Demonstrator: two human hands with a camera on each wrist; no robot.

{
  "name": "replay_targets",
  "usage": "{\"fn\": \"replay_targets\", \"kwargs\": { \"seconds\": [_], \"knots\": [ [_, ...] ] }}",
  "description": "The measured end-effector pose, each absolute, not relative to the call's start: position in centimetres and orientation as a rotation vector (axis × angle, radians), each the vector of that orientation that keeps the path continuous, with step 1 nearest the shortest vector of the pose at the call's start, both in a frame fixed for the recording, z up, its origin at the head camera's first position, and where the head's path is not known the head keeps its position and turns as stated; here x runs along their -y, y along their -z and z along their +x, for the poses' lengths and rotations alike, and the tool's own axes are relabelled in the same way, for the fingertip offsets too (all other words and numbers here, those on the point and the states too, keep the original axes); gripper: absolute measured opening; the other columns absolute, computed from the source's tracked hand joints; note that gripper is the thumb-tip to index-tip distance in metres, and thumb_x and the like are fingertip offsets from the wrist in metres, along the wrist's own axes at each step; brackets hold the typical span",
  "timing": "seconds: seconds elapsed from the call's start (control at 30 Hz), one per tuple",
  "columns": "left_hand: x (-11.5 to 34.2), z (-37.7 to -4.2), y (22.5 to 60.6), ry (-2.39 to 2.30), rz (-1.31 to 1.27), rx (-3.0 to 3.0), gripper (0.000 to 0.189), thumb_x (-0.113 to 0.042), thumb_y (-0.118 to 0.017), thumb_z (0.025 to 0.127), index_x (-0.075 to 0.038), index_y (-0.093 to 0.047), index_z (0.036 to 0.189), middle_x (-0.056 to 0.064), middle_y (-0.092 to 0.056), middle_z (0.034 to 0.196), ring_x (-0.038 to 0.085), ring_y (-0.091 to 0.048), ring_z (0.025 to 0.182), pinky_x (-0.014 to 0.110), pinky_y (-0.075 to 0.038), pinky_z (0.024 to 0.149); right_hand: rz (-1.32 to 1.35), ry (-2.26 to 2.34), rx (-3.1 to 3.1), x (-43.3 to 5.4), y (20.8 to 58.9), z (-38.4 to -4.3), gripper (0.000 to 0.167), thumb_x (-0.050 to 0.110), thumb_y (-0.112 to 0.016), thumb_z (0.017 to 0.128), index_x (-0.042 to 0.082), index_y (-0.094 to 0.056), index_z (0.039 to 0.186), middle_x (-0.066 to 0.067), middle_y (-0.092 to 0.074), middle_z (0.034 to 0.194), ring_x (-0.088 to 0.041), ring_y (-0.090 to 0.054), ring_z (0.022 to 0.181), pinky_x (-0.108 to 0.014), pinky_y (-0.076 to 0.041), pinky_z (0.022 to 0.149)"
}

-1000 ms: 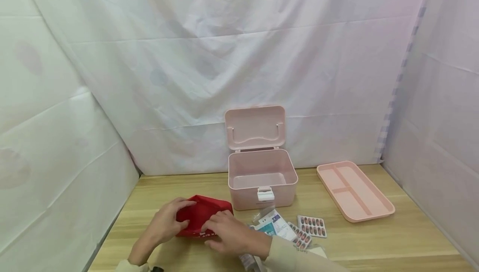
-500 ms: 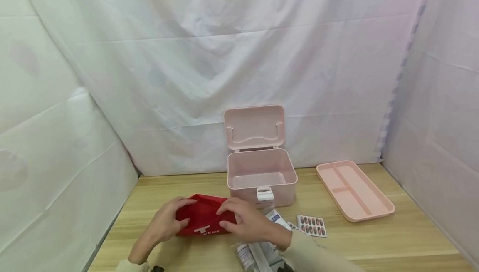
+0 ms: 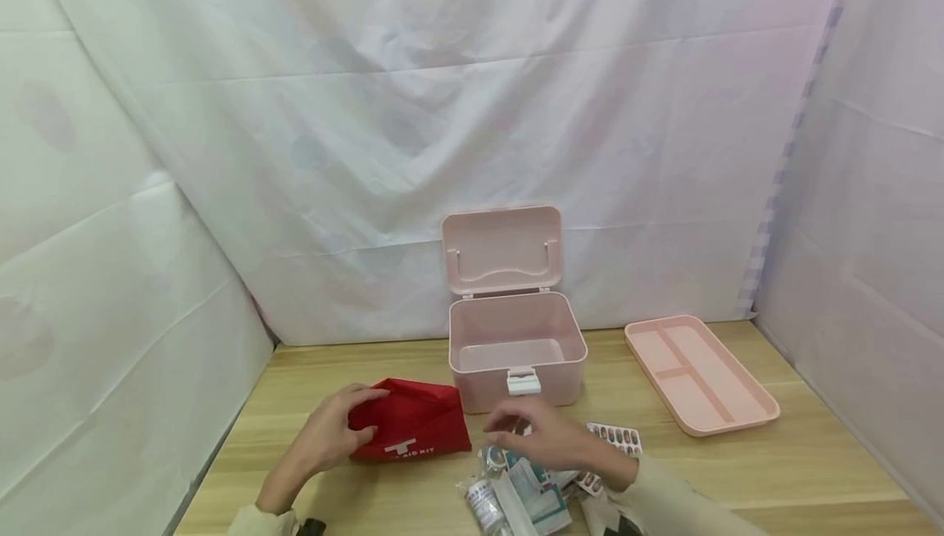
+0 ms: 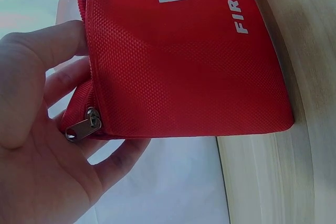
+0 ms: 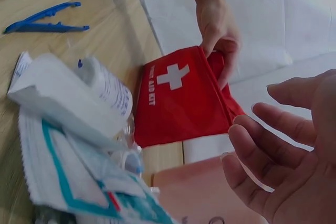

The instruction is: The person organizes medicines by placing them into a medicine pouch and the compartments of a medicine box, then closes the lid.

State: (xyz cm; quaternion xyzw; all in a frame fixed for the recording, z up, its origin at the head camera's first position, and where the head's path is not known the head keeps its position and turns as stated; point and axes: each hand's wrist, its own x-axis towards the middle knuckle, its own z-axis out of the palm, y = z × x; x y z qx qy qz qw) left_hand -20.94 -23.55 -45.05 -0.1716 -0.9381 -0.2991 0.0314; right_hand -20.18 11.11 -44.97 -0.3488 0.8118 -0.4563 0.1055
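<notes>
My left hand [image 3: 332,433] grips the left end of a red first aid pouch [image 3: 424,438], whose zipped top gapes. In the left wrist view the metal zip pull [image 4: 86,125] lies beside the palm, and some fingers pass behind the fabric [image 4: 184,87]. Over the loose supplies to the pouch's right hovers my right hand [image 3: 549,438], its fingers loosely bent and holding nothing. Below it lie a white labelled bottle [image 3: 484,505] in clear wrap, teal-and-white packets [image 3: 542,507] and blister packs of capsules [image 3: 619,438], partly hidden by the right hand and sleeve.
Behind the supplies stands a pink box [image 3: 483,392], lid [image 3: 504,253] raised and nothing inside. A pink divided tray [image 3: 719,364] lies at the right. Blue plastic tweezers [image 5: 47,22] rest on the table in the right wrist view. White cloth [image 3: 369,151] hangs around the table.
My right hand has left the pouch's rim and moved right over the supplies. The pouch's front, with its white lettering, is uncovered now. My left hand keeps its grip at the left end.
</notes>
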Motion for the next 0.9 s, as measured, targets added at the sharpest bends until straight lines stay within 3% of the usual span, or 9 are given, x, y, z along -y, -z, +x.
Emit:
{"fn": "replay_targets", "kwargs": {
  "seconds": [0.33,0.63,0.9],
  "knots": [
    [23.6,-21.0,45.0,0.969,-0.54,2.893,0.047,0.005,-0.077,0.078,-0.009,-0.069,0.121,0.006,-0.063,0.117,0.022,-0.062,0.1,0.034,-0.056,0.08,-0.938,1.275,-2.474,-14.1,45.9,-20.4,0.019,0.028,-0.065,0.095,0.014,-0.07,0.107,0.011,-0.065,0.094,-0.005,-0.059,0.085,-0.025,-0.05,0.076],
    [23.5,-21.0,45.0,0.981,-0.558,2.893,0.047,0.005,-0.076,0.078,-0.008,-0.067,0.123,0.007,-0.063,0.118,0.023,-0.062,0.101,0.034,-0.056,0.08,-0.86,1.312,-2.509,-16.0,46.6,-20.5,0.024,0.015,-0.071,0.09,0.005,-0.066,0.111,0.002,-0.065,0.09,-0.007,-0.058,0.079,-0.024,-0.049,0.069],
    [23.5,-21.0,45.0,0.974,-0.554,2.897,0.048,0.005,-0.076,0.079,-0.009,-0.067,0.124,0.005,-0.062,0.118,0.023,-0.061,0.103,0.036,-0.056,0.082,-0.667,1.323,-2.468,-16.4,47.4,-20.2,0.039,0.014,-0.075,0.086,0.001,-0.06,0.12,-0.002,-0.065,0.087,-0.012,-0.058,0.072,-0.025,-0.047,0.057]
  ]
}}
